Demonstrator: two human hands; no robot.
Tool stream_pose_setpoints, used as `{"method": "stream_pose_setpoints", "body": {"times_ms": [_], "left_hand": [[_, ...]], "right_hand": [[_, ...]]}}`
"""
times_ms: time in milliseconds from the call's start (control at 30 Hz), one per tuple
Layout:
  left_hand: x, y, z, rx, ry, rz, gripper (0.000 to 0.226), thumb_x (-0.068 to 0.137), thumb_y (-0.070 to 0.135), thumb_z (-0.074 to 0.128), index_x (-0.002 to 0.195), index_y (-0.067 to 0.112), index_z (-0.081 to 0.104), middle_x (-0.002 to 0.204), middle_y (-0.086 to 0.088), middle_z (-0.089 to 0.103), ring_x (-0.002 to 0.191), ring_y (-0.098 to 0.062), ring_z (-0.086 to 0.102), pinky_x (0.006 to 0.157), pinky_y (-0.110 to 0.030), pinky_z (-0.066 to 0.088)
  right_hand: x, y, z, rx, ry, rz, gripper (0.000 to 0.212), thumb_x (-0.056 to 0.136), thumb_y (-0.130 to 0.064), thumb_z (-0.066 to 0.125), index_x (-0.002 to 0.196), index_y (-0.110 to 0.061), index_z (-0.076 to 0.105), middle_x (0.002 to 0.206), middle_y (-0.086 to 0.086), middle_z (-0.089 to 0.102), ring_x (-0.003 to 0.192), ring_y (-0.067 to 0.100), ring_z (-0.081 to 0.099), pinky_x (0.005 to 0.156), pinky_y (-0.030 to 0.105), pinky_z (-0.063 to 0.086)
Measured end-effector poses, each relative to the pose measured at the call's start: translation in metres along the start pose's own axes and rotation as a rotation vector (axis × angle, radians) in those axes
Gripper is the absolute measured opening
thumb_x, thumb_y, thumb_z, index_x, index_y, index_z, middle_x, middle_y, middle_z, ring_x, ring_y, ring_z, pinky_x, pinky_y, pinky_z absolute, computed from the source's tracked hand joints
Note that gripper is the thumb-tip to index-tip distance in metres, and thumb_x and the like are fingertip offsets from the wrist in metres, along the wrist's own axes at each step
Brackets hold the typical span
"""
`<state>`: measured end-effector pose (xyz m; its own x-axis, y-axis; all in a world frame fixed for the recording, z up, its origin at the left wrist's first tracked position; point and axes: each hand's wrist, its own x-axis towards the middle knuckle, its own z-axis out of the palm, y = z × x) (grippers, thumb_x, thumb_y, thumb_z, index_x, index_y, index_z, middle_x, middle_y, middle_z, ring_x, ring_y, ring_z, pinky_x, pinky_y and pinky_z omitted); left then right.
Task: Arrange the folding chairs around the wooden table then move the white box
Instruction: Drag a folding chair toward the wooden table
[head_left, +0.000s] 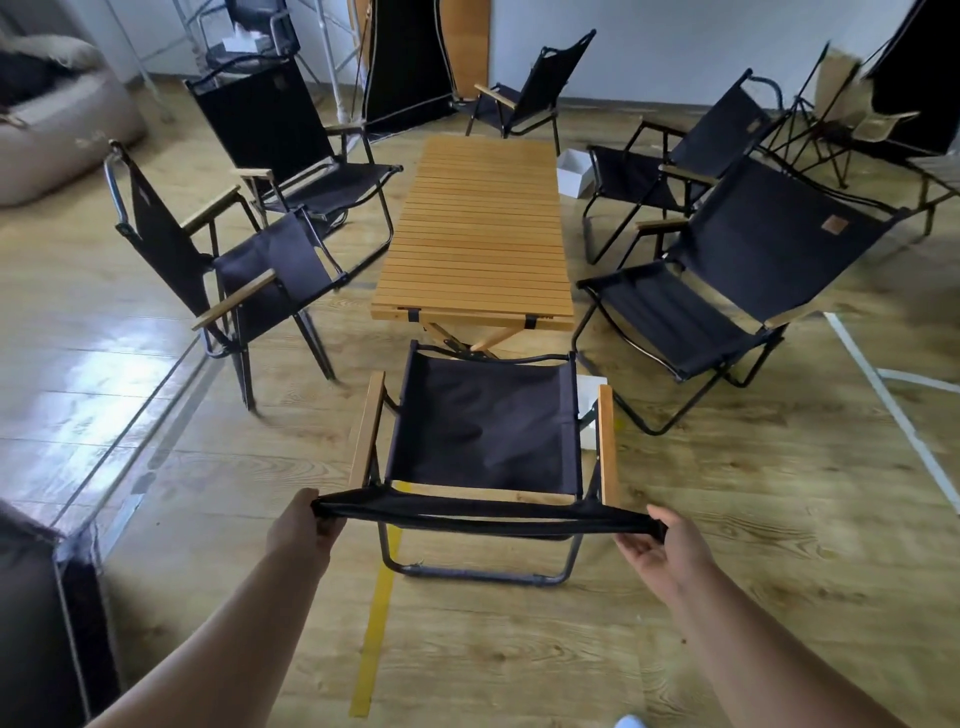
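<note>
Beside wooden table (470, 234): my left hand (304, 525), right hand (660, 545) gripped chair back (483, 512); I feared a shove ramming the table's crossed legs (488, 340).

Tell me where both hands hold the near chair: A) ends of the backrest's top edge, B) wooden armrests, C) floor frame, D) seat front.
A: the left hand and right hand each grip one end of the backrest top of the near chair; its armrests are untouched.

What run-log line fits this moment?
phase: chair arranging | left hand: grips near chair backrest | right hand: grips same backrest | white box: on floor beside wooden table
</note>
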<state>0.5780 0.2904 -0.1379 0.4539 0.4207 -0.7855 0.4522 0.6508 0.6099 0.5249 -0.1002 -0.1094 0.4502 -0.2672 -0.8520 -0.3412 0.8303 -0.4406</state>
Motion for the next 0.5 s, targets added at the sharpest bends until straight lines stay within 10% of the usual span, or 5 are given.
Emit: {"method": "stream_pose_setpoints", "body": {"times_ms": [333, 500], "left_hand": [[0.002, -0.002, -0.023, 0.134, -0.014, 0.032, 0.015, 0.093, 0.018, 0.051, 0.100, 0.005, 0.055, 0.087, -0.013, 0.065, 0.098, -0.030, 0.065, 0.098, -0.056, 0.047], [-0.009, 0.006, -0.028, 0.199, -0.099, -0.040, 0.049, 0.096, 0.035, 0.053, 0.135, 0.006, 0.047, 0.135, -0.020, 0.051, 0.129, -0.038, 0.047, 0.099, -0.064, 0.041]], "right_hand": [[-0.003, 0.004, 0.011, -0.123, 0.020, 0.005, 0.026, 0.096, -0.007, 0.049, 0.121, -0.002, 0.048, 0.107, 0.027, 0.059, 0.097, 0.037, 0.062, 0.077, 0.044, 0.054], [-0.010, 0.009, 0.011, -0.284, 0.070, -0.015, 0.034, 0.095, -0.026, 0.057, 0.123, -0.007, 0.048, 0.112, 0.029, 0.061, 0.104, 0.038, 0.062, 0.092, 0.048, 0.052]]}}
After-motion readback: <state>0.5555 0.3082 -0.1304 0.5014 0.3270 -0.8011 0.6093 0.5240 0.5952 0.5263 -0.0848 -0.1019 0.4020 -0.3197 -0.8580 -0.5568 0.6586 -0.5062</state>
